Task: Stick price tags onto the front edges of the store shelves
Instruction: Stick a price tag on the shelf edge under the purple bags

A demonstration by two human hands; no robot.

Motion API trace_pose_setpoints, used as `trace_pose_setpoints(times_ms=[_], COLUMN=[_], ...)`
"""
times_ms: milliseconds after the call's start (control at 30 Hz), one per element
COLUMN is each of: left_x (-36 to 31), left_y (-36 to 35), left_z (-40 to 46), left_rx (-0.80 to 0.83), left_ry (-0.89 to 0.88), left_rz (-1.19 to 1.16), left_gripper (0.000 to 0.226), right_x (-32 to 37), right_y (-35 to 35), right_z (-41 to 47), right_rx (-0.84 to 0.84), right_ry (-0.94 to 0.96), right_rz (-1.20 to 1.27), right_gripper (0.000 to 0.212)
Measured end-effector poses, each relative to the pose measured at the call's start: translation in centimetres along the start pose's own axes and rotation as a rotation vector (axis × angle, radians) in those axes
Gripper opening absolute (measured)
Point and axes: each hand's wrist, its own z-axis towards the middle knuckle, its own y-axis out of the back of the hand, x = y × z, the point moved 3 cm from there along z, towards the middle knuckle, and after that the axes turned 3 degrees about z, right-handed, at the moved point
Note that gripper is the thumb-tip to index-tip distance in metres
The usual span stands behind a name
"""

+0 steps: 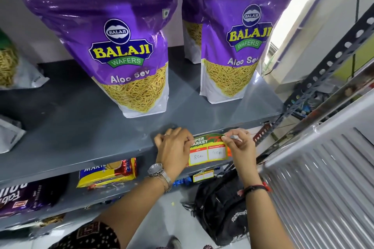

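A yellow and green price tag with two white boxes, handwritten "80" and "40", lies against the front edge of the grey metal shelf. My left hand, with a ring and a wristwatch, presses on the tag's left end. My right hand pinches the tag's upper right corner between thumb and fingers. A second, smaller price tag sits on the edge of the shelf below.
Two purple Balaji Aloo Sev bags stand on the shelf above the tag. Biscuit packs fill the lower shelf. A black backpack lies on the floor. A slotted upright and a corrugated metal shutter are at right.
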Motion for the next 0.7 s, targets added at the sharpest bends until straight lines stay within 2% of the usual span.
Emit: trace_pose_setpoints(times_ms=[367,700], left_x=[0.6,1.1], left_y=[-0.1,-0.5], left_z=[-0.1,0.3], left_rx=[0.0,-0.005], left_ry=[0.09,0.105], left_rz=[0.079,0.04], left_gripper=[0.021,0.028], right_x=[0.2,0.4], right_y=[-1.0,-1.4], right_z=[0.1,0.0], right_rx=[-0.078,-0.205], right_ry=[-0.017,0.031], right_rz=[-0.066,-0.102], right_gripper=[0.031,0.033])
